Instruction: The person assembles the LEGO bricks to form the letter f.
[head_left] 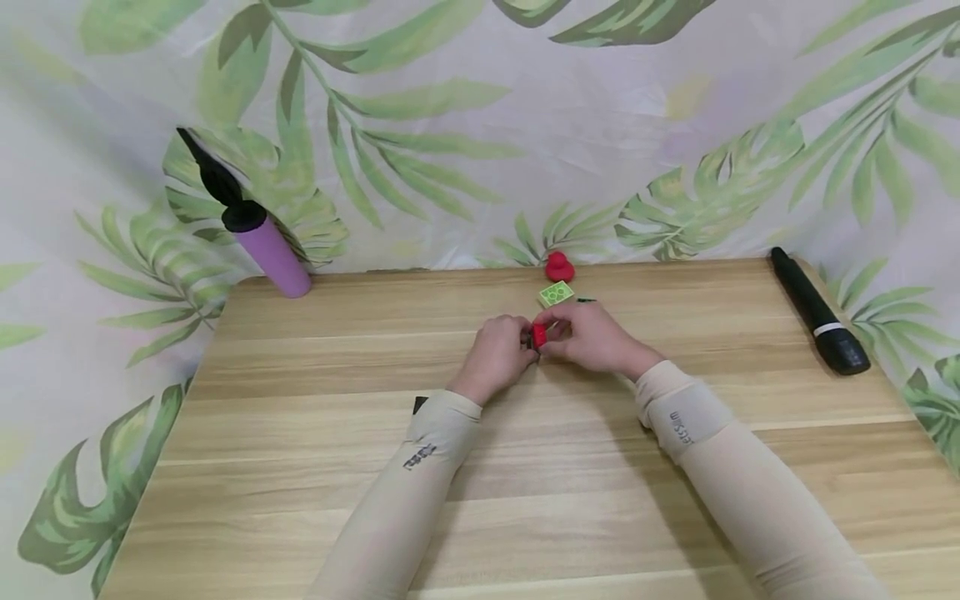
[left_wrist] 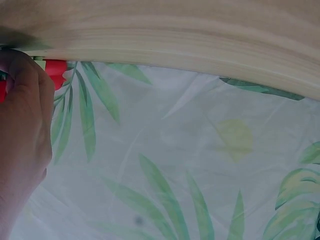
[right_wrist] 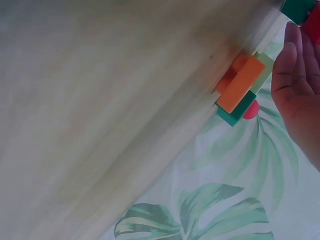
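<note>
Behind the bare left hand (head_left: 495, 354), a beige sleeve (head_left: 397, 508) bears dark print (head_left: 420, 456) near its cuff (head_left: 455, 406). Behind the bare right hand (head_left: 591, 335), a matching sleeve (head_left: 757, 492) carries dark lettering (head_left: 681, 427) on a greyish patch (head_left: 703, 408).

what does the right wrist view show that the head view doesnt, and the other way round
Only the right wrist view shows the orange block; in the head view the right hand probably hides it.

Only the head view shows the left hand, both sleeves, the purple cylinder with a black top and the black microphone.

Both show the right hand, the red block at its fingers, the light green block, part or all of the red toy, the tabletop and the leaf-print backdrop.
</note>
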